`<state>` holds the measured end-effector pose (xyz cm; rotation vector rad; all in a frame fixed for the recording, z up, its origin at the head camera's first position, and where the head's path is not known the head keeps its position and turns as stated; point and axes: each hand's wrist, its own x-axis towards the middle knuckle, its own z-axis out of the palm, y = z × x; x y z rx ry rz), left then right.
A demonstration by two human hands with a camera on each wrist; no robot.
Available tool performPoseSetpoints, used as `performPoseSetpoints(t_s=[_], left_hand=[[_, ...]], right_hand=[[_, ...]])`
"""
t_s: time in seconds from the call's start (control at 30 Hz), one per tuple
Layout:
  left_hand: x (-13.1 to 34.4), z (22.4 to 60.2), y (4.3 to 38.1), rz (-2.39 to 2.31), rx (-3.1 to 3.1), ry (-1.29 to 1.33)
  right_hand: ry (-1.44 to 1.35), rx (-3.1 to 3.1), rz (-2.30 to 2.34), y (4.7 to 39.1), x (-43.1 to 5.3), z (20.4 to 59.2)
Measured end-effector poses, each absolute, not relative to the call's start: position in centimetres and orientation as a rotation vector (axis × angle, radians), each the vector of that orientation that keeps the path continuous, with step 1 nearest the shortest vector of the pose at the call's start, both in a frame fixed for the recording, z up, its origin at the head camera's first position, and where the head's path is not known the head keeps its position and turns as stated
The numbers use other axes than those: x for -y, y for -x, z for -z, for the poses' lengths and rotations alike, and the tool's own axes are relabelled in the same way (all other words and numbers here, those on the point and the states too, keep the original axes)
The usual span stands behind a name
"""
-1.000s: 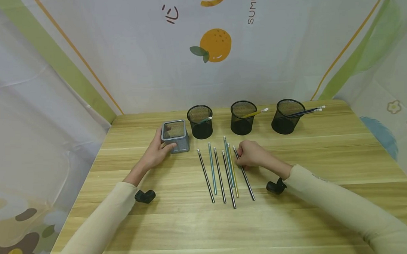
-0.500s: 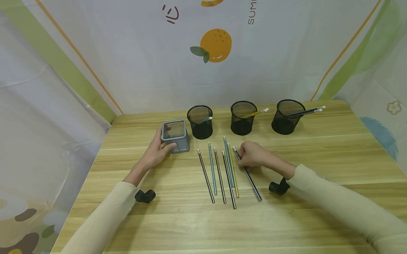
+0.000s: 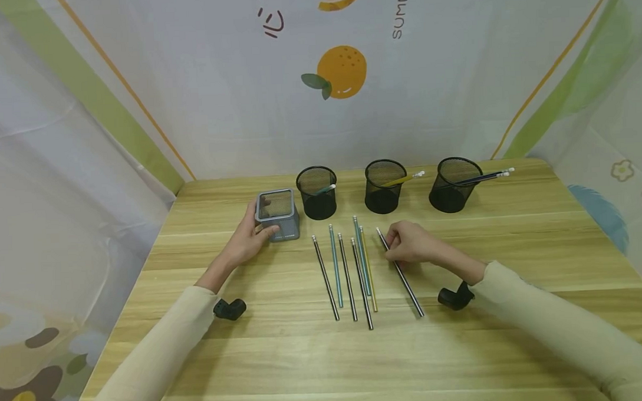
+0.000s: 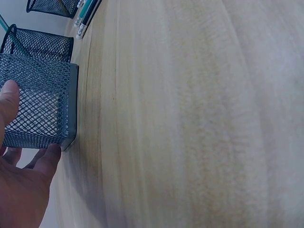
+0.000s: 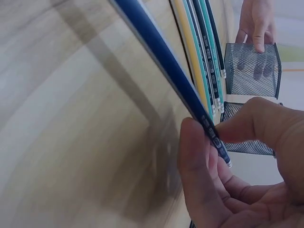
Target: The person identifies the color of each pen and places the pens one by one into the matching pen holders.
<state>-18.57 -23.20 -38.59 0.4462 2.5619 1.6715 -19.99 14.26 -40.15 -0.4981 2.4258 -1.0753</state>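
Observation:
My left hand [image 3: 243, 241] grips a grey square mesh pen holder [image 3: 286, 226], thumb on the near side and fingers round the far side. The holder stands upright on the table. In my right hand [image 3: 414, 244] a dark blue pencil [image 5: 166, 57] is pinched between thumb and fingers, close to its white eraser end. Its shadow in the right wrist view lies apart from it, so it is raised off the wood. Left of that hand lie several pencils side by side: black ones, teal ones [image 3: 336, 266] and a yellow one [image 3: 369, 269].
Behind the pencils stand three round black mesh cups. The left cup [image 3: 319, 209] holds a teal pencil, the middle cup [image 3: 382, 203] yellow pencils, the right cup [image 3: 447, 201] dark blue ones. A printed curtain [image 3: 233, 109] hangs at the table's back edge.
My right hand has drawn the dark blue pencil to the right, away from the row, and lifted it a little. The left hand stays on the pen holder.

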Motion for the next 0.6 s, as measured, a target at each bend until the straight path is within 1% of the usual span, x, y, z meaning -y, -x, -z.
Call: performPoseSetpoints(t_s=[0.3,0.6], left_hand=[[23.3,38.7,18.7,-1.667,-2.572,-0.449],[23.1,38.6,18.6,-1.663,-2.567,-0.433]], right_hand=[[0.474,-2.414,1.179,20.0,-16.3,39.2],[0.452,-2.374,1.237,19.8,-17.3,38.7]])
